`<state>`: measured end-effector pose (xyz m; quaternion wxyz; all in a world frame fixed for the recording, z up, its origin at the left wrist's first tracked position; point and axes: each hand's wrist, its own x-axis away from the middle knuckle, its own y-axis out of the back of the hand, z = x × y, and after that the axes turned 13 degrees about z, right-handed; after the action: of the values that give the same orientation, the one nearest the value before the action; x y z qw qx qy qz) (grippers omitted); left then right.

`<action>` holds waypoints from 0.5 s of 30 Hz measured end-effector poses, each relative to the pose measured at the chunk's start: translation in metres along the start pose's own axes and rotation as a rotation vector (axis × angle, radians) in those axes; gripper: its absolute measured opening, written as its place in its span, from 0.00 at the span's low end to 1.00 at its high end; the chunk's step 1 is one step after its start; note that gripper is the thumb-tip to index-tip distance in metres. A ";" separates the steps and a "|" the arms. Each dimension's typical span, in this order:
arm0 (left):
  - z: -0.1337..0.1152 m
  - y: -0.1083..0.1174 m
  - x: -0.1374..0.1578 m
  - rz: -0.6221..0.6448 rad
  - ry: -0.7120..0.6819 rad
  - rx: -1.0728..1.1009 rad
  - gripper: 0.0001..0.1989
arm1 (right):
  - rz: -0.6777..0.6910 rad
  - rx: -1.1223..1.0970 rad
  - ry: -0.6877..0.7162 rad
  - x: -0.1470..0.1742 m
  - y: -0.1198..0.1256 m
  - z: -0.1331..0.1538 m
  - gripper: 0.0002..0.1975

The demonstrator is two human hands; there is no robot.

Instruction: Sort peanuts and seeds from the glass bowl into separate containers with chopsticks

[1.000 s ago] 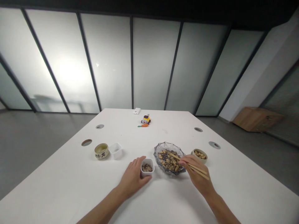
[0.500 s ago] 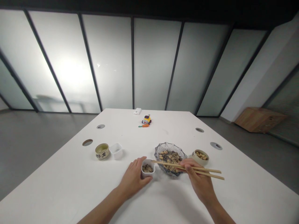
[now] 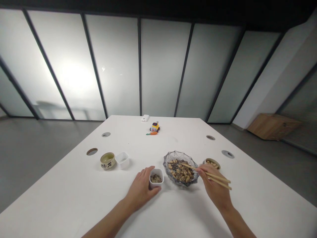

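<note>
My left hand point(image 3: 143, 185) is wrapped round the left side of a small white square cup point(image 3: 161, 184), thumb at its front and fingers behind. Striped sunflower seeds point(image 3: 156, 178) lie inside that cup. In my right hand point(image 3: 215, 186) is a pair of wooden chopsticks point(image 3: 219, 179), pinched by thumb and fingers. Their tips reach over a scalloped glass bowl point(image 3: 166, 168), which holds a mix of sunflower seeds and pale shelled nuts point(image 3: 184, 172). Whether the tips grip a seed is too small to tell. Partly behind my right hand stands a ceramic bowl point(image 3: 215, 162) of nuts.
To the left are an olive ceramic bowl point(image 3: 107, 162) with dark characters and another white square cup point(image 3: 122, 161). Farther back on the white table point(image 3: 119, 201) sit a yellow toy car point(image 3: 155, 127), an orange toy carrot point(image 3: 152, 133) and a white box-shaped object point(image 3: 145, 118). Round holes pierce the tabletop.
My right hand has drawn the chopsticks rightward, so their tips have gone from the white cup's rim to over the glass bowl. My left hand stays at the cup.
</note>
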<state>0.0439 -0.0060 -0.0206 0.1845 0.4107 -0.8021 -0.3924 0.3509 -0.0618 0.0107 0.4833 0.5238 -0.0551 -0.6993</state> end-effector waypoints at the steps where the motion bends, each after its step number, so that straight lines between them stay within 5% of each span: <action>1: 0.000 0.000 0.000 0.002 0.001 -0.001 0.34 | 0.014 -0.004 0.007 0.000 0.000 0.001 0.13; 15: -0.001 0.001 -0.001 0.021 0.016 -0.001 0.34 | 0.066 -0.041 0.028 0.002 -0.002 0.000 0.08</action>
<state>0.0443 -0.0057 -0.0186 0.1951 0.4054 -0.8047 -0.3873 0.3497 -0.0626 0.0083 0.5175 0.5213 -0.0513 -0.6766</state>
